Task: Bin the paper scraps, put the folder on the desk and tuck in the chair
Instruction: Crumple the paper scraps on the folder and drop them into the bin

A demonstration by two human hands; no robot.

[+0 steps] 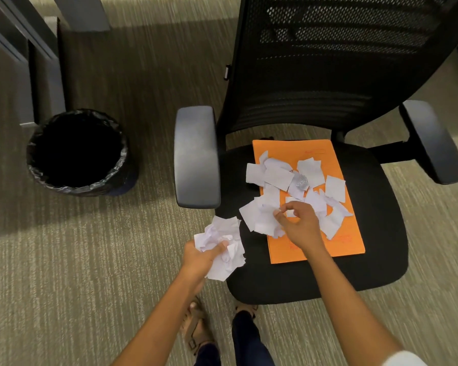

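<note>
So my right hand is pinching at loose paper scraps on the folder, left hand clutching a crumpled wad, bin off to my left, nearer that hand.

We record a single view, taken from a wide-angle camera worn on the person's head. It looks forward and steeply down, so that both forearms enter from the bottom edge and the sandalled feet show directly beneath the lens. The chair seat fills the centre and right at close range, within arm's reach; the mesh backrest rises to the top edge. The bin stands further off at the left, seen almost straight into its mouth. Carpet makes up the remaining field. Straight lines bow near the borders, and the frame is slightly blurred. No second view overlaps this one.
</note>
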